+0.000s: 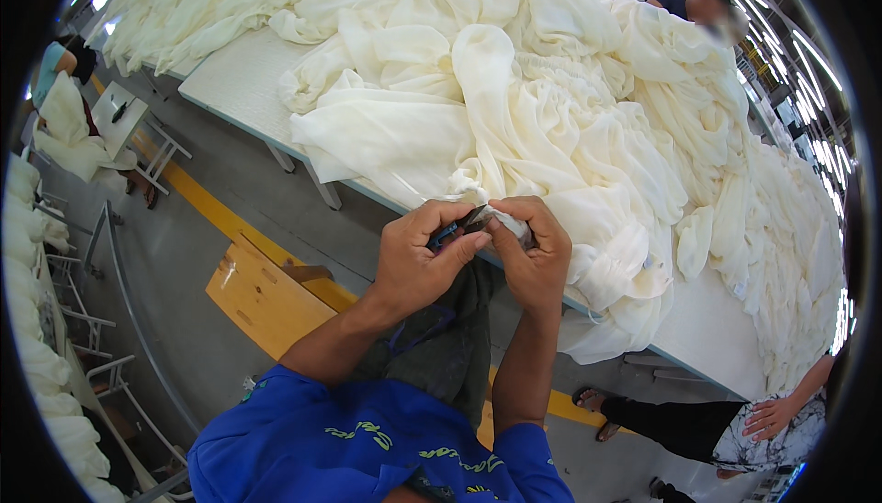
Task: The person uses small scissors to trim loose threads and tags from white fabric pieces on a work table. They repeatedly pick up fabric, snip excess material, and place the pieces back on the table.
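My left hand (417, 248) grips a pair of small thread snips (474, 220) with a blue handle and dark blades. Its thumb and fingertips lie along the tool, and the blades point towards my other hand. Between the thumb and fingers of my right hand (534, 248) is a gathered bit of cream fabric (508, 216). The blade tips meet this bunched cloth; whether they are cutting cannot be seen. Just beyond both hands, a large heap of thin cream garments (551, 124) with gathered, elastic-looking parts covers much of the table.
The pale table (241, 83) has a blue-green edge. A wooden bench (269, 296) stands at my left, by a yellow floor line (200, 200). One person (765, 427) stands at the right; others work across the table and far left. Metal rails (131, 310) and piled cloth (34, 365) line the left.
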Motion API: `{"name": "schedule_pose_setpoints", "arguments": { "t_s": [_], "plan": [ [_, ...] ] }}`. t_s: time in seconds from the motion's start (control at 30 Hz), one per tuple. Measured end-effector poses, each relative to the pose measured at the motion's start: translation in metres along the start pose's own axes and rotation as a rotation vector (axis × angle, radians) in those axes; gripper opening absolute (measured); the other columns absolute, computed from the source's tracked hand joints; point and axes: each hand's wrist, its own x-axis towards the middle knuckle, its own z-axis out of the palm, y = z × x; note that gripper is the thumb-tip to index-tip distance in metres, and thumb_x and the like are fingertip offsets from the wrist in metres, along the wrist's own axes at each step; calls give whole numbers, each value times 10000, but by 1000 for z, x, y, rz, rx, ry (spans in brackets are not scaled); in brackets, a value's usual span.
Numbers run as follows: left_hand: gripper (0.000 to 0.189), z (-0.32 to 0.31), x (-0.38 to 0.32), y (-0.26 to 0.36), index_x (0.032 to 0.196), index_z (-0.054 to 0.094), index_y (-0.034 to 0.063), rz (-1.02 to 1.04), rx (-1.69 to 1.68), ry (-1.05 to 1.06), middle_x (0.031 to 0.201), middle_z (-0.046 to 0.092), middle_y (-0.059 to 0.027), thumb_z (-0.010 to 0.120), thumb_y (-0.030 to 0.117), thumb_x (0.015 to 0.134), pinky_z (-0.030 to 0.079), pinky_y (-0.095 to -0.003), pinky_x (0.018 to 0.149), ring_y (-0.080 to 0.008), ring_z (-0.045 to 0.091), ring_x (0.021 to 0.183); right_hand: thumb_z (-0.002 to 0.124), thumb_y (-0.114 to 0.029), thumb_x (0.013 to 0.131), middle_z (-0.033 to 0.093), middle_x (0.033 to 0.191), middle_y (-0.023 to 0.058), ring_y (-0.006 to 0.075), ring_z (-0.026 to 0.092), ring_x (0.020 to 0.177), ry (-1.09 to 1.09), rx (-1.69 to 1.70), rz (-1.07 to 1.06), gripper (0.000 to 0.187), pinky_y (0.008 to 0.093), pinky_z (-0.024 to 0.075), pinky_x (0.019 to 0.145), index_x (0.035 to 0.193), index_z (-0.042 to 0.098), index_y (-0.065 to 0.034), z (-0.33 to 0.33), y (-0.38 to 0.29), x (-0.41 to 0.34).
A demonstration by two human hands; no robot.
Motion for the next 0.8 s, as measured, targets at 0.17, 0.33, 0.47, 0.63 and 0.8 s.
{"name": "schedule_pose_setpoints", "arguments": {
  "t_s": [0.17, 0.33, 0.47, 0.63, 0.8],
  "plan": [
    [262, 1, 1, -3, 1067, 672, -32, 19, 0, 3, 927, 721, -92, 779, 82, 857, 530, -241, 743, -88, 648, 831, 697, 57, 829, 674, 921, 106, 197, 642, 861, 3, -6, -24, 204, 287, 487, 767, 1024, 709, -2, 0, 0, 0],
    [249, 1, 1, -5, 1063, 676, -37, 16, -12, 13, 929, 726, -99, 772, 74, 862, 533, -239, 741, -88, 656, 840, 709, 47, 830, 677, 927, 111, 197, 645, 860, 4, -4, -33, 195, 291, 490, 762, 1019, 712, -1, 1, 2, 0],
    [224, 1, 0, -4, 1051, 682, -35, 12, -30, 24, 922, 728, -99, 763, 65, 867, 535, -241, 733, -88, 658, 833, 713, 42, 831, 678, 931, 111, 198, 645, 861, -3, -6, -23, 193, 287, 489, 761, 1018, 714, -2, 2, -2, -1],
    [220, 1, -2, -4, 1050, 687, -24, 13, -44, 21, 933, 722, -76, 765, 58, 861, 528, -238, 734, -84, 648, 835, 721, 32, 824, 678, 918, 113, 207, 649, 860, 6, -32, -24, 186, 291, 490, 754, 1005, 713, -8, 1, -3, -1],
    [350, -3, -9, -6, 1090, 679, 23, 77, -11, 80, 909, 684, -27, 840, 94, 787, 505, -226, 709, -64, 592, 784, 734, -17, 810, 685, 910, 126, 268, 661, 866, 1, -202, -118, 178, 336, 504, 751, 985, 712, -39, 3, -1, 0]
  ]
}}
